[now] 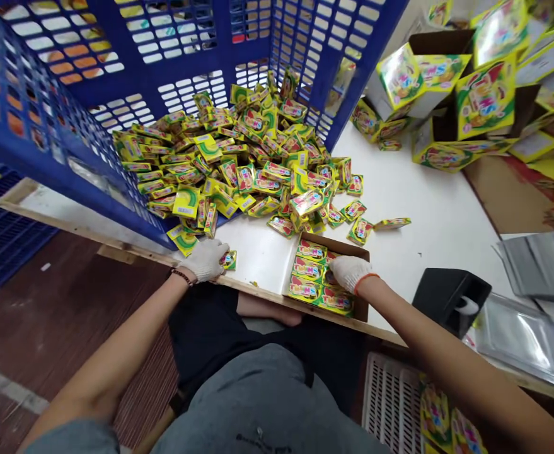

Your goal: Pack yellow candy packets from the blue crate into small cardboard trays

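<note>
My left hand (205, 258), in a white knit glove, is closed on a small yellow-green crayon box (229, 260) at the table's front edge. My right hand (351, 272), gloved too, reaches into an open carton (362, 308) and its fingers are partly hidden among the boxes there. Several small boxes (305, 289) lie in rows inside this carton, printed sides up. Behind both hands a big heap of the same small boxes (258, 151) spills out of a blue plastic crate (154, 230) onto the white tabletop.
Folded yellow-green display cartons (487, 94) are piled at the back right. A black holder (451, 299) stands right of my right arm, beside clear plastic bags (522, 340). Below the table edge sits a white perforated basket (390, 397). Loose boxes (360, 231) lie behind the carton.
</note>
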`<action>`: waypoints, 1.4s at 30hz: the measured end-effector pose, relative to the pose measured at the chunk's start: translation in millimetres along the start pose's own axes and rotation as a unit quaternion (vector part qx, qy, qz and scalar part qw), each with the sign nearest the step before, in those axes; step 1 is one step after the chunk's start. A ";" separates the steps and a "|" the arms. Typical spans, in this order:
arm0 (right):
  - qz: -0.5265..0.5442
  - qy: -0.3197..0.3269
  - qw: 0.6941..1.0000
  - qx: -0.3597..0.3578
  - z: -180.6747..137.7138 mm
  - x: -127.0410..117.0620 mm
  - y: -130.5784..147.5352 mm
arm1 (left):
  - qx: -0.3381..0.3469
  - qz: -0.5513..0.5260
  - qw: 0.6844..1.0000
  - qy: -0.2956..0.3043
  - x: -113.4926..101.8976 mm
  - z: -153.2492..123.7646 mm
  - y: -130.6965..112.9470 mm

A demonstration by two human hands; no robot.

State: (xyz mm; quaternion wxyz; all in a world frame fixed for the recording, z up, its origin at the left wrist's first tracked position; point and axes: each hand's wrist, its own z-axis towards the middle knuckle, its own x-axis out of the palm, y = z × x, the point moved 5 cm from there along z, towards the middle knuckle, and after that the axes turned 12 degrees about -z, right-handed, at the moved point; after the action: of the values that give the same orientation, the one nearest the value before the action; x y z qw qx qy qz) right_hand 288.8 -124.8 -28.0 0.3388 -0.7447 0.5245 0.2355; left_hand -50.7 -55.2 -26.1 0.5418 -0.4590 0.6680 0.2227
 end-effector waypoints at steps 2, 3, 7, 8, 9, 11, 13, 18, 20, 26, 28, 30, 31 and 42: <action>0.015 -0.006 1.000 -0.005 -3.1 -0.8 -6.1 | -0.003 0.011 1.000 -0.009 -7.0 4.1 -6.8; 0.028 -0.015 0.999 -0.004 -6.7 -2.5 -9.4 | 0.002 0.006 1.000 -0.019 -12.2 5.3 -13.3; 0.215 -0.174 0.961 -0.016 -32.9 -28.0 -12.1 | 0.096 -0.049 0.991 -0.074 -36.6 6.6 -72.1; 0.281 -0.221 0.934 -0.029 -40.7 -36.0 -9.8 | 0.134 -0.059 0.986 -0.083 -41.4 6.7 -94.3; 0.338 -0.252 0.906 -0.046 -47.5 -42.5 -6.9 | 0.171 -0.064 0.979 -0.089 -45.0 7.1 -117.4; 0.402 -0.273 0.871 -0.076 -56.0 -49.9 -1.5 | 0.228 -0.073 0.965 -0.103 -48.8 9.6 -160.7; 0.430 -0.272 0.856 -0.090 -58.3 -49.7 -5.1 | 0.252 -0.088 0.955 -0.128 -49.2 15.0 -191.9; 0.430 -0.283 0.857 0.029 -47.9 -21.6 -63.4 | 0.229 -0.134 0.954 -0.143 -37.4 38.3 -218.3; 0.395 -0.263 0.874 0.101 -40.0 -6.8 -82.1 | 0.260 -0.113 0.957 -0.068 -22.8 46.5 -228.4; 0.231 -0.247 0.931 0.134 -18.8 5.2 -69.7 | 0.273 -0.035 0.961 0.027 11.7 56.7 -246.2; 0.156 -0.249 0.946 0.140 -16.9 3.8 -62.9 | 0.257 -0.035 0.966 0.027 14.8 59.9 -247.8; 0.103 -0.243 0.957 0.122 -16.2 2.4 -59.2 | 0.260 -0.043 0.965 0.006 13.1 64.7 -253.2; 0.085 -0.241 0.961 0.107 -16.0 1.6 -58.8 | 0.275 -0.047 0.960 -0.011 11.2 67.5 -258.2; 0.312 -0.359 0.876 0.073 -2.6 28.0 -96.8 | 0.347 -0.010 0.934 -0.080 17.7 99.7 -295.0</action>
State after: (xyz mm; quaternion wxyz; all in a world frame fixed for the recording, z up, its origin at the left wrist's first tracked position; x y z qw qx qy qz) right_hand 389.3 -122.8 -21.1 0.4663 -0.3794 0.5879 0.5412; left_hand 253.3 -124.0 -14.8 0.7212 -0.2296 0.6535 0.0082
